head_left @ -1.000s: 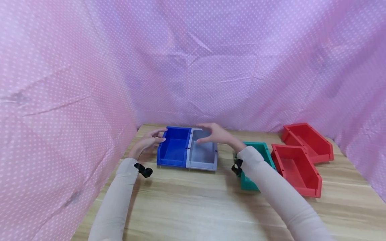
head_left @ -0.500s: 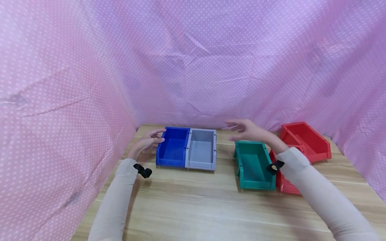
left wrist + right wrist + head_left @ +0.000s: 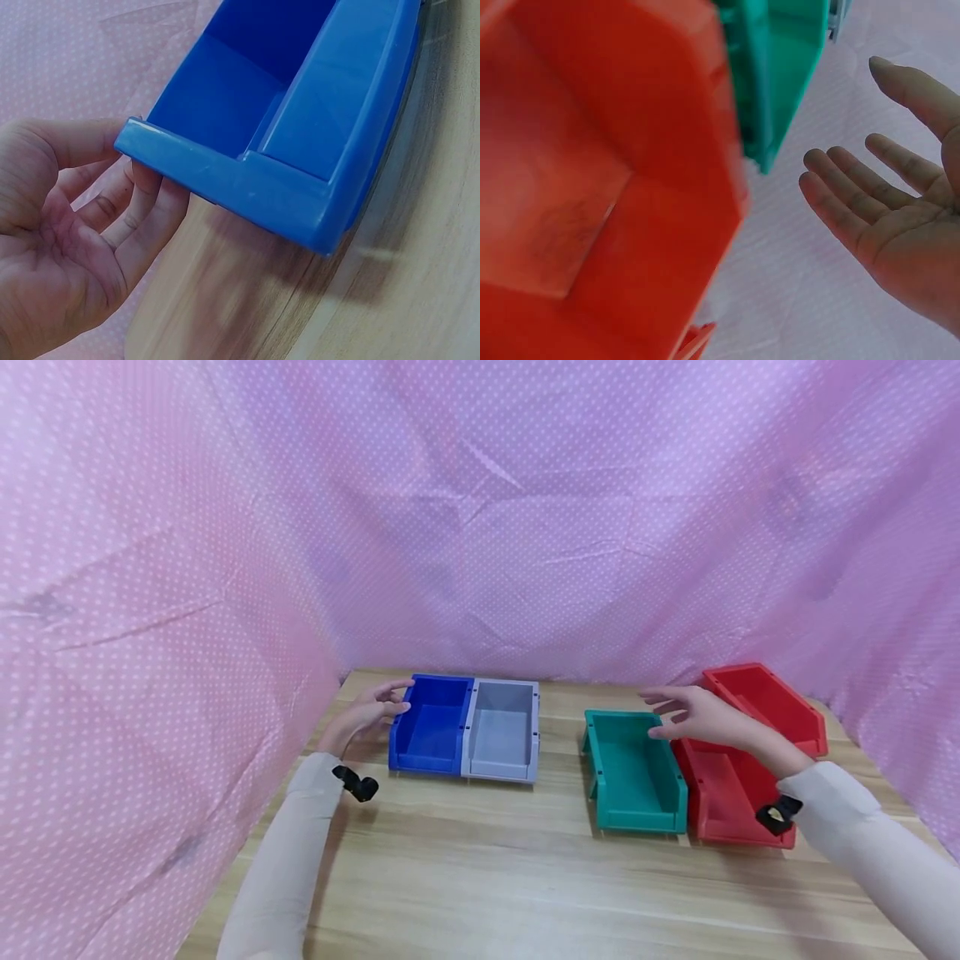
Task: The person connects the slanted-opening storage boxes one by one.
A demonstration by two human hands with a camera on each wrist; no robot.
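A blue storage bin (image 3: 431, 735) stands side by side with a grey bin (image 3: 501, 735) at the back left of the table. My left hand (image 3: 367, 714) holds the blue bin's outer left edge, its thumb at the rim and its other fingers against the wall below, as the left wrist view shows. My right hand (image 3: 701, 717) hovers with fingers spread over the far right corner of a green bin (image 3: 637, 768) and the red bin (image 3: 738, 793) beside it. Nothing is in that hand; the right wrist view shows its bare palm (image 3: 911, 244).
Behind the nearer red bin, a second red bin (image 3: 783, 710) sits at an angle towards the back right. Bare wooden tabletop (image 3: 487, 868) stretches in front of the bins. Pink dotted cloth (image 3: 480, 527) hangs around the back and sides.
My right hand has moved from above the grey bin to the right, past the green bin's far edge, to near the red bins. My left hand has stayed at the blue bin.
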